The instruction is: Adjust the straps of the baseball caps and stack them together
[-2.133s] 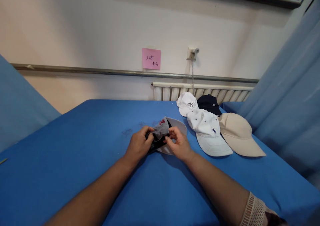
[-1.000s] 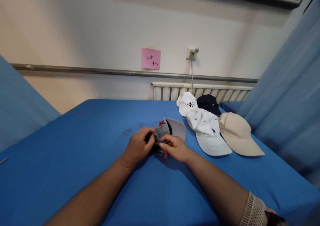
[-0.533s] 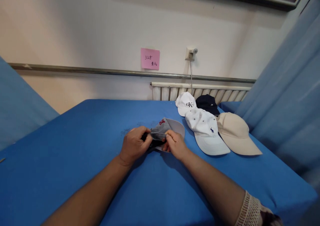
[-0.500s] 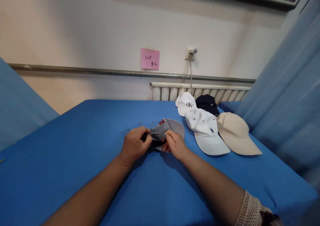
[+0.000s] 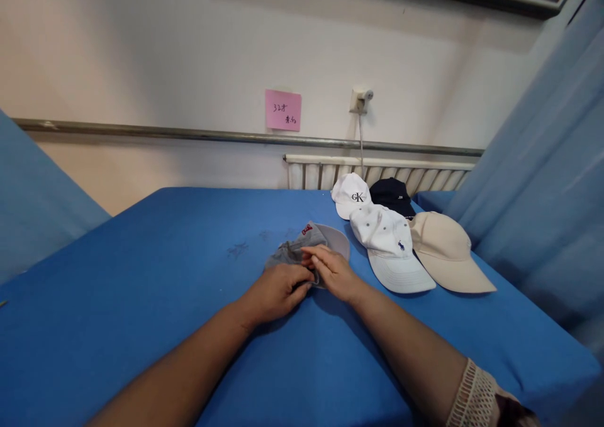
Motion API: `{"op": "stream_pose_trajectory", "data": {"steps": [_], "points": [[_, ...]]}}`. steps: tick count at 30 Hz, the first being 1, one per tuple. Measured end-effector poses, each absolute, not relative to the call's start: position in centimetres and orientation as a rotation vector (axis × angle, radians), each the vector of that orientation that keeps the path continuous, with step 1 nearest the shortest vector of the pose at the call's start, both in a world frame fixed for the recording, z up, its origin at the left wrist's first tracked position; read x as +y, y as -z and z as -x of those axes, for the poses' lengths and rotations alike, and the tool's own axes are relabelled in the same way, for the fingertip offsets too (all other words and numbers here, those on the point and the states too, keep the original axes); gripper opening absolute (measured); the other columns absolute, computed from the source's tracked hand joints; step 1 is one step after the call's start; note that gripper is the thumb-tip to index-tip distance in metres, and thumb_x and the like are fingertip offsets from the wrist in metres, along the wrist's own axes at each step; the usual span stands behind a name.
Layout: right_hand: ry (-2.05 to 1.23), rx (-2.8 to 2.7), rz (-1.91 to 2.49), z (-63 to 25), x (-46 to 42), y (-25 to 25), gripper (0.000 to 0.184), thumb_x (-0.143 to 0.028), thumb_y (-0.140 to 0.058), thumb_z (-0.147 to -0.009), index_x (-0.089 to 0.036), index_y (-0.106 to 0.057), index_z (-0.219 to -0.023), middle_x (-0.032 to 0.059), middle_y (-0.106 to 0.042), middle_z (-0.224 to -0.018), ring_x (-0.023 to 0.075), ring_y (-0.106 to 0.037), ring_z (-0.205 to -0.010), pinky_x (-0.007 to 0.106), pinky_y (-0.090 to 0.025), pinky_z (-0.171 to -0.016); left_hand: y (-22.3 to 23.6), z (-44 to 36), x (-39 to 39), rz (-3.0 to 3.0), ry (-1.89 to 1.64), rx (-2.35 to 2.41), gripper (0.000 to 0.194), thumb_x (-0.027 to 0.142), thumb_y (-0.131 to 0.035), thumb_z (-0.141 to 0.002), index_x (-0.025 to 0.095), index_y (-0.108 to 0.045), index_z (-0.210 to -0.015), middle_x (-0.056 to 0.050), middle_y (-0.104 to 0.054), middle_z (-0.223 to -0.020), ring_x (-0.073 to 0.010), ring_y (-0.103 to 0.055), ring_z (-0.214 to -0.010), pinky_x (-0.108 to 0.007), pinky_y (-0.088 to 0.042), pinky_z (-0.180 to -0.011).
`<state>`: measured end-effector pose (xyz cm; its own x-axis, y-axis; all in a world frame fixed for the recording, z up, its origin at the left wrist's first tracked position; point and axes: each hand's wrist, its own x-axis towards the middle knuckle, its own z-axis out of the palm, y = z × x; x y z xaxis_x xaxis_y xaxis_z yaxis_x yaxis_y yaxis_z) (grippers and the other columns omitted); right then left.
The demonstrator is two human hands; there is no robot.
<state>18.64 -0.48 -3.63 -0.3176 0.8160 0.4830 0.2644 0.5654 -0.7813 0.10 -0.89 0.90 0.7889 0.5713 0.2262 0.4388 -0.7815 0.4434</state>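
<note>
Grey cap (image 5: 289, 252): on the blue surface (image 5: 136, 301), away from the side edges, closer to the far edge than to the near one, which is out of frame. Brim points toward the right edge; crown dented, slack.

Left hand (image 5: 279, 293): fingers curled at the cap's near rim, thumb apart from forefinger; cannot tell whether cloth is pinched. Right hand (image 5: 334, 272): fingers fairly straight, laid against the crown beside the brim; firm grip cannot be confirmed.

Risks (judgement): soft crown could fold further or crease if both hands press inward. Rim could slip free if the left fingers have only a light hold. Hands nearly meet, so they might hinder each other.

Outward: white cap with blue emblem (image 5: 387, 244) lies near the grey brim; a sideways push could bump it into the beige cap (image 5: 448, 251), close to the right edge. White lettered cap (image 5: 352, 195) and navy cap (image 5: 391, 194), by the far right corner, seem less exposed.
</note>
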Motion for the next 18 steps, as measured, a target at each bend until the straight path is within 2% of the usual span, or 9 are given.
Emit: {"op": "stream_pose_trajectory", "data": {"steps": [3, 7, 9, 11, 14, 16, 18], "points": [[-0.607, -2.058, 0.988, -19.1, -0.5, 3.5, 0.028, -0.021, -0.042, -0.096, -0.021, -0.063, -0.115, 0.0068, -0.067, -0.101, 0.0183, -0.063, -0.096, 0.035, -0.049, -0.089, -0.9, 0.1, -0.8, -2.651, -0.406, 0.710, 0.014, 0.013, -0.050, -0.079, 0.019, -0.062, -0.078, -0.001, -0.065, -0.075, -0.0152, -0.057, -0.068, -0.026, -0.041, -0.064], [-0.628, -1.921, 1.126, -19.7, 0.1, 3.4, 0.026, -0.021, -0.038, -0.096, -0.021, -0.063, -0.103, 0.0008, -0.064, -0.073, 0.0160, -0.062, -0.071, 0.031, -0.050, -0.073, -1.3, 0.3, -1.3, -2.593, -0.269, 0.678, 0.012, 0.008, -0.051, -0.064, 0.018, -0.058, -0.065, 0.001, -0.059, -0.061, -0.0122, -0.048, -0.054, -0.025, -0.033, -0.053], [-0.631, -1.737, 1.158, -20.0, 0.4, 3.4, 0.026, -0.025, -0.037, -0.097, -0.021, -0.061, -0.105, 0.0005, -0.064, -0.074, 0.0157, -0.061, -0.068, 0.030, -0.051, -0.069, -1.6, 0.5, -1.3, -2.554, -0.252, 0.675, 0.013, 0.007, -0.050, -0.061, 0.018, -0.058, -0.063, 0.002, -0.058, -0.059, -0.0116, -0.047, -0.053, -0.024, -0.032, -0.053], [-0.591, -1.581, 1.193, -20.3, 0.7, 3.2, 0.027, -0.029, -0.037, -0.097, -0.021, -0.058, -0.111, 0.0038, -0.067, -0.089, 0.0155, -0.063, -0.069, 0.030, -0.052, -0.069, -2.0, 1.1, -0.9, -2.510, -0.352, 0.752, 0.013, 0.009, -0.049, -0.063, 0.018, -0.059, -0.065, 0.002, -0.059, -0.060, -0.0119, -0.048, -0.055, -0.024, -0.033, -0.054], [-0.464, -1.494, 1.355, -20.5, 0.9, 3.2, 0.029, -0.029, -0.040, -0.093, -0.018, -0.056, -0.115, 0.0094, -0.065, -0.107, 0.0178, -0.064, -0.076, 0.034, -0.053, -0.077, -2.4, 2.6, 1.0, -2.266, -0.830, 1.090, 0.011, 0.017, -0.051, -0.070, 0.018, -0.062, -0.072, 0.003, -0.058, -0.062, -0.0128, -0.050, -0.057, -0.024, -0.036, -0.055], [-0.359, -1.531, 1.526, -20.3, 0.8, 3.5, 0.030, -0.026, -0.047, -0.089, -0.015, -0.057, -0.115, 0.0141, -0.062, -0.113, 0.0235, -0.064, -0.093, 0.039, -0.050, -0.088, -2.5, 3.9, 2.7, -1.860, -1.351, 1.334, 0.011, 0.023, -0.054, -0.072, 0.019, -0.062, -0.078, 0.004, -0.055, -0.059, -0.0125, -0.049, -0.054, -0.023, -0.037, -0.053], [-0.250, -1.589, 1.692, -20.0, 0.5, 4.0, 0.039, -0.027, -0.055, -0.084, -0.011, -0.056, -0.119, 0.0202, -0.056, -0.125, 0.0315, -0.056, -0.113, 0.045, -0.044, -0.097, -2.4, 5.2, 4.5, -1.379, -1.731, 1.376, 0.010, 0.022, -0.055, -0.069, 0.019, -0.057, -0.078, 0.005, -0.051, -0.058, -0.0108, -0.048, -0.051, -0.022, -0.038, -0.051]]}}
